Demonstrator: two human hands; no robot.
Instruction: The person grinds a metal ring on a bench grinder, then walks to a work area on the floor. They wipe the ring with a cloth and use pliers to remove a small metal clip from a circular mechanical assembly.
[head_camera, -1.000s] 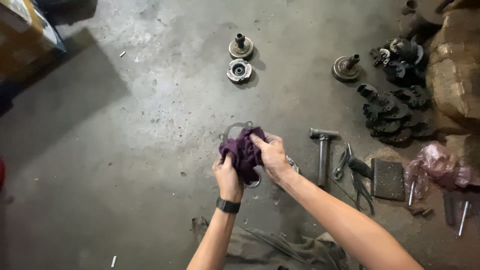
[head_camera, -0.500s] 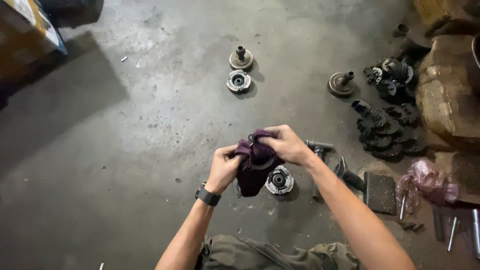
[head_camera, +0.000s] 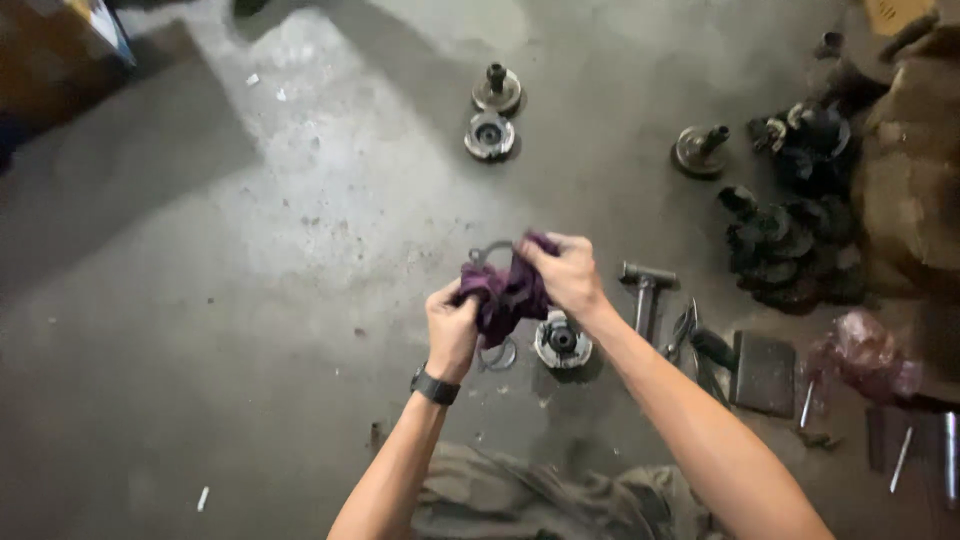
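Kneeling over a concrete floor (head_camera: 250, 300), the person works with both hands near frame centre. Left hand (head_camera: 452, 330), a dark watch (head_camera: 434, 386) on its wrist, has its grip clamped on the lower end of a purple rag (head_camera: 505, 295). Right hand (head_camera: 568, 275), at about 1 o'clock from the left, has its grip pinched tight on the rag's upper edge. The rag is bunched between the two hands, held clear of the floor; whether anything sits inside it cannot be told. A thin metal gasket (head_camera: 484, 252) lies on the floor at 11 o'clock from the rag, partly hidden by it. A round hub part (head_camera: 561, 341) rests on the floor at 5 o'clock from the rag, just beside a small ring (head_camera: 497, 355). Two more round parts (head_camera: 492, 115) stand at 12 o'clock, well apart from the hands. A hammer (head_camera: 645, 290) lies at 3 o'clock, with pliers (head_camera: 684, 328) just beyond it. Dark gears (head_camera: 790, 245) are heaped at 2 o'clock.
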